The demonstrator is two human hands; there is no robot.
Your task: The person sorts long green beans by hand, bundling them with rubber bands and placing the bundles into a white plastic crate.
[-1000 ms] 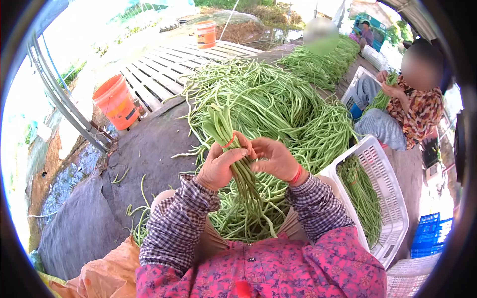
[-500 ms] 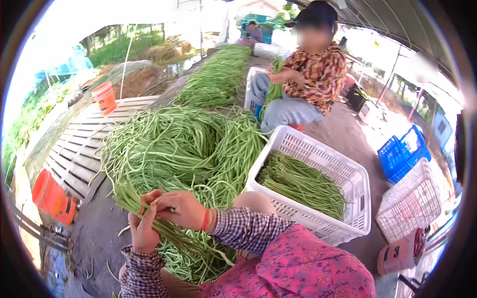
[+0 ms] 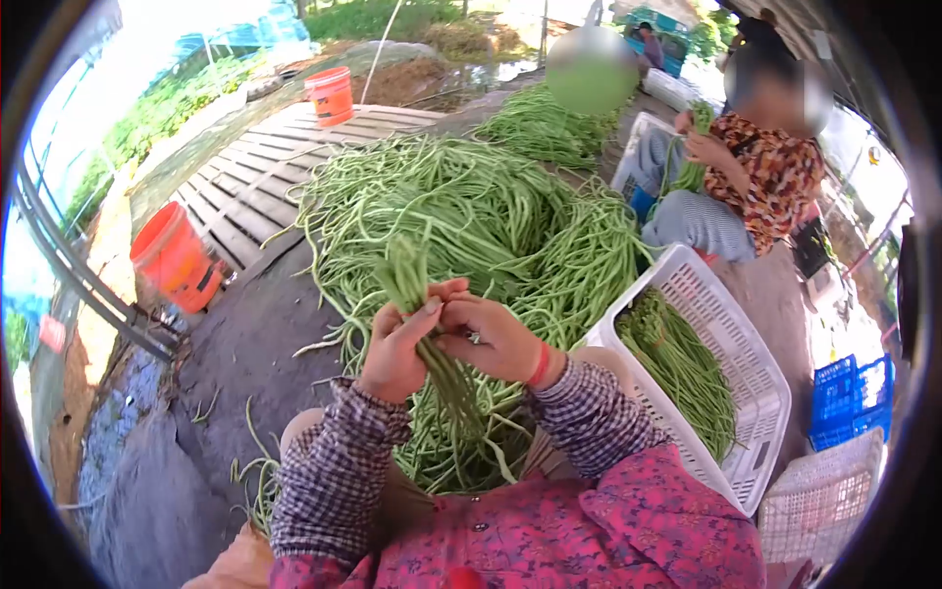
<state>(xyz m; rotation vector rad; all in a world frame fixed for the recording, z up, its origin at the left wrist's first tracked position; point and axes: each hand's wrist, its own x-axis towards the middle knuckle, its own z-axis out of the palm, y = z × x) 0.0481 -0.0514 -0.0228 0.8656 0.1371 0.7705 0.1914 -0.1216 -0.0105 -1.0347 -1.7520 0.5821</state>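
Observation:
Between both hands, a bunch of long green beans (image 3: 404, 277) stands nearly upright, its lower ends hanging below the fingers. My left hand (image 3: 394, 351) is wrapped round the middle of the bunch. My right hand (image 3: 489, 336) presses on the bunch from the right with its fingers bent together; a red band is on that wrist. Behind the hands lies a large heap of loose long beans (image 3: 461, 201). At the right, a white crate (image 3: 770, 407) holds more beans (image 3: 682, 363).
A seated person (image 3: 770, 162) at the upper right holds beans. Orange buckets (image 3: 177, 257) (image 3: 332, 96) stand at the left by wooden slats (image 3: 245, 177). A blue crate (image 3: 852, 398) and another white crate (image 3: 824, 496) are at the right edge.
The view has turned left, so the surroundings appear further right. The bunch now points more upright, and both hands still hold it.

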